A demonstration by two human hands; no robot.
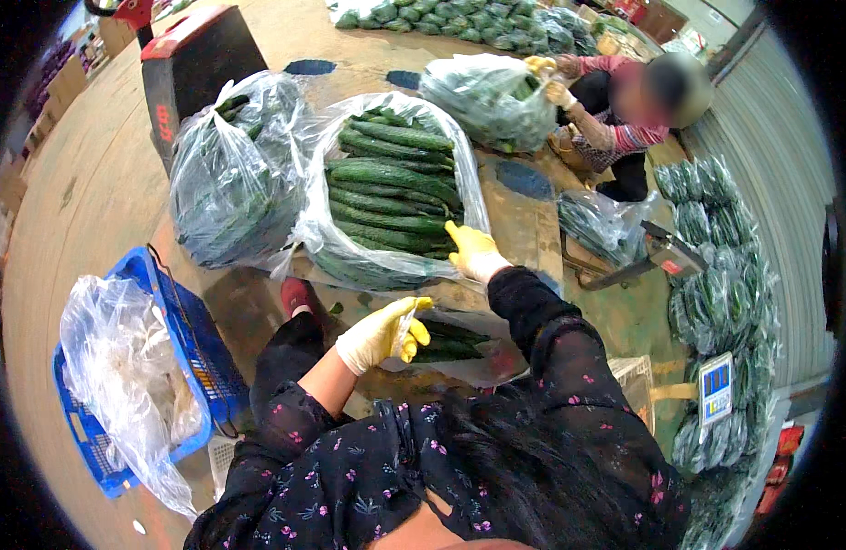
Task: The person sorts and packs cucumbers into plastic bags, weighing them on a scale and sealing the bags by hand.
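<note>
A large clear plastic bag (481, 197) stands wide open in front of me, packed with long dark green cucumbers (391, 174) lying side by side. At its right rim my right hand (473, 251), in a yellow-palmed glove, reaches over the cucumber ends with fingers apart; any contact is hard to make out. Nearer to me, my gloved left hand (384, 335) has its fingers curled on the edge of a smaller clear bag (496, 368). Several cucumbers (450, 341) lie in that smaller bag, partly hidden by my left hand and right arm.
A second full bag (244, 197) stands at left, by a red-and-black machine (207, 73). A blue crate (83, 417) holds loose plastic. At upper right a co-worker (615, 119) handles another bag (487, 101). A scale display (715, 389) and stacked bagged cucumbers (721, 302) stand at right.
</note>
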